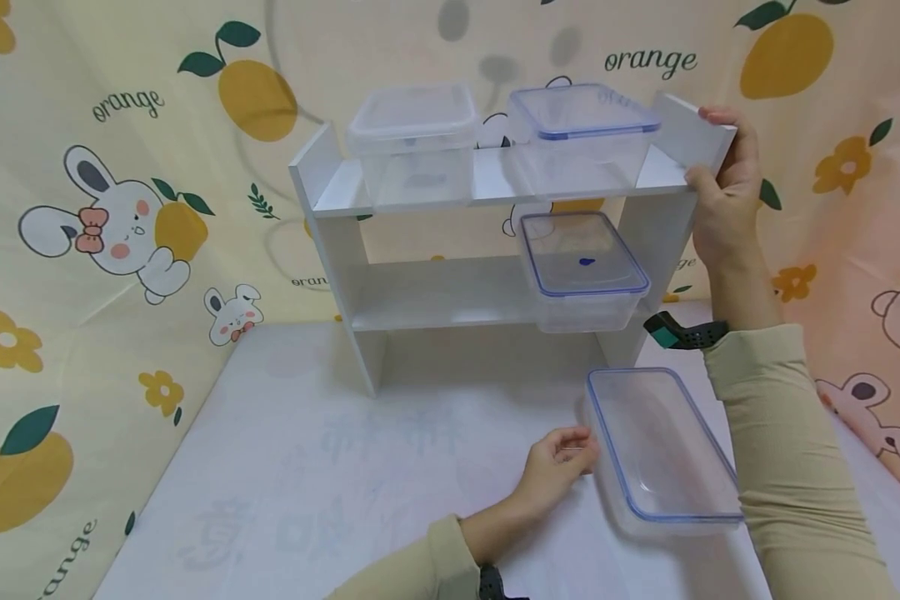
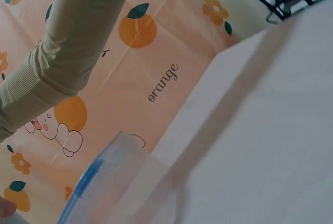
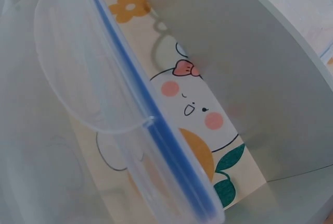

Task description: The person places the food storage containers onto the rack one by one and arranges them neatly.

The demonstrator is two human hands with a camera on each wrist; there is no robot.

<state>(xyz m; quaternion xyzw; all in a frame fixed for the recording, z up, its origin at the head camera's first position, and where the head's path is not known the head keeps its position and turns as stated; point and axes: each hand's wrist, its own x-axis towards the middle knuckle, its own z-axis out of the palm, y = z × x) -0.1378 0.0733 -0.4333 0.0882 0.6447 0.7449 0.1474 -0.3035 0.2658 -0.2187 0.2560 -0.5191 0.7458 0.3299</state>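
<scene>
My right hand point(image 1: 731, 187) grips the upper right side panel point(image 1: 693, 133) of a white two-tier shelf point(image 1: 435, 296), thumb in front and fingers over the top edge. On the table, a clear plastic food container point(image 1: 663, 446) with a blue-edged lid stands in front of the shelf's right end. My left hand point(image 1: 558, 467) is beside that container's left wall, its fingers loosely bent and fingertips right at the wall. In the left wrist view, part of the container point(image 2: 112, 182) shows at the bottom, while the left hand itself is out of sight.
Another blue-edged container point(image 1: 585, 267) sits at the right of the middle shelf, jutting past its front edge. On the top shelf stand a white-lidded container point(image 1: 416, 146) and a blue-edged one point(image 1: 585, 137). A printed cloth point(image 1: 120, 350) hangs behind the white table point(image 1: 285, 467).
</scene>
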